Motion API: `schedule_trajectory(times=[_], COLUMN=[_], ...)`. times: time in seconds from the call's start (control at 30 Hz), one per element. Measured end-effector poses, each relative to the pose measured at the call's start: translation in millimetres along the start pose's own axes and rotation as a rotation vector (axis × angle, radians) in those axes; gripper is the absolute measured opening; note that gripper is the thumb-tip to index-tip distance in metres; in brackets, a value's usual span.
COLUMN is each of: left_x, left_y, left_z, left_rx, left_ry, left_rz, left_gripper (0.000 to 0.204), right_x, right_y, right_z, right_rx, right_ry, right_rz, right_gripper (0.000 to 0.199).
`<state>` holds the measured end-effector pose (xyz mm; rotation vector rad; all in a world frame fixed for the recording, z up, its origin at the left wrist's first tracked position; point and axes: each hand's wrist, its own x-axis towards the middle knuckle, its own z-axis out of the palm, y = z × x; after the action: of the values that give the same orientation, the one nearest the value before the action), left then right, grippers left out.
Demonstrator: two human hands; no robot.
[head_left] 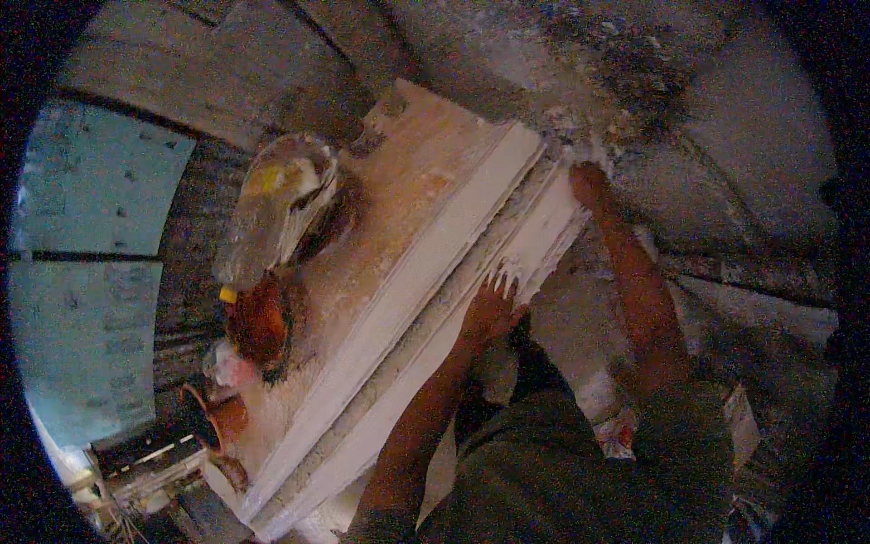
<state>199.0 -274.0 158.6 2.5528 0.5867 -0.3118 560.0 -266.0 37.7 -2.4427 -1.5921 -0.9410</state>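
A long white-coated moulding [412,290] lies diagonally across a brownish work board [399,195], with a rough grey groove along its length. My left hand [489,313] lies on its near white strip, fingers spread and their tips coated in wet-looking white paste. At the far right end of the same strip is my right hand [591,186]. Its fingers are dim and blurred against the white end, so their grip cannot be made out. The paste looks smooth along the far strip and ragged around the right end.
A clear plastic bag [281,204] with something yellow inside sits on the board's left side. Near it stand a reddish-brown container [258,322] and an orange-brown bowl [222,419]. Pale teal panels [100,181] rise at the left. Rough debris [625,72] covers ground beyond the board.
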Motion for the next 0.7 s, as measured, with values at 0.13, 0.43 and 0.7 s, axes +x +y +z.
schedule_trajectory(times=[0.13, 0.43, 0.7], left_x=[-53.7, -258.0, -400.1], left_y=[-25.8, -67.2, -113.9], left_z=[17.3, 49.0, 78.3], left_rx=[0.035, -0.035, 0.036], left_ry=[-0.027, -0.098, -0.076], left_rz=[0.036, -0.118, -0.11], left_gripper=[0.072, 0.072, 0.074], right_x=[8.8, -141.2, -188.6], right_y=[-3.1, -209.0, -314.4], right_z=[-48.4, -236.7, -357.4], right_rx=[0.252, 0.425, 0.564], right_ry=[-0.513, -0.954, -1.137], right_rz=[0.253, 0.008, -0.048], right_gripper=[0.05, 0.068, 0.069])
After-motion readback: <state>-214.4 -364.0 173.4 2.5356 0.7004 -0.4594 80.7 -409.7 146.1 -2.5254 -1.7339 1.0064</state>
